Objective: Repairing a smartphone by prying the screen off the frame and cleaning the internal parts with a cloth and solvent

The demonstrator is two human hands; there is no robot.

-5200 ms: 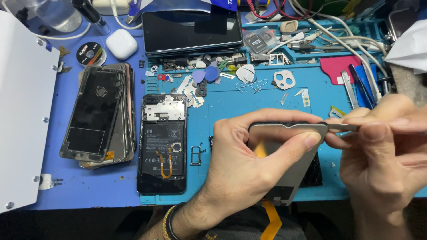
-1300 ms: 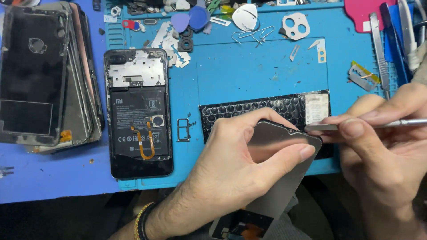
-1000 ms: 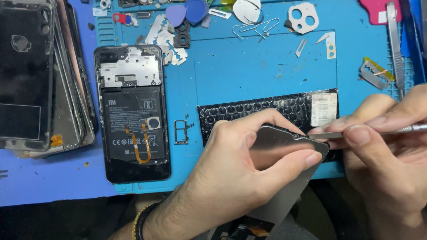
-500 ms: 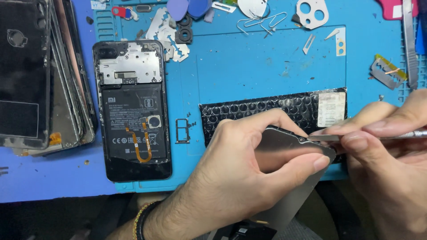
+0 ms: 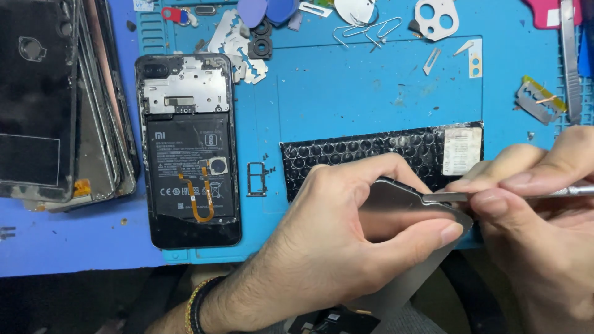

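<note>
Gripping grey phone panel [image 5: 402, 213], left hand [image 5: 346, 247]; right hand [image 5: 544, 247] pinching metal blade [image 5: 445, 197]

Bright, even overhead light, saturated blue repair mat [image 5: 371, 93], soft glare on the grey phone back cover [image 5: 396, 213], faint shadows under the hands, sharp focus, dark lower edge.

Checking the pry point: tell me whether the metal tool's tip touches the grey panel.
Touching. The head view shows the metal tool tip lying on the grey panel edge, no gap.
</note>
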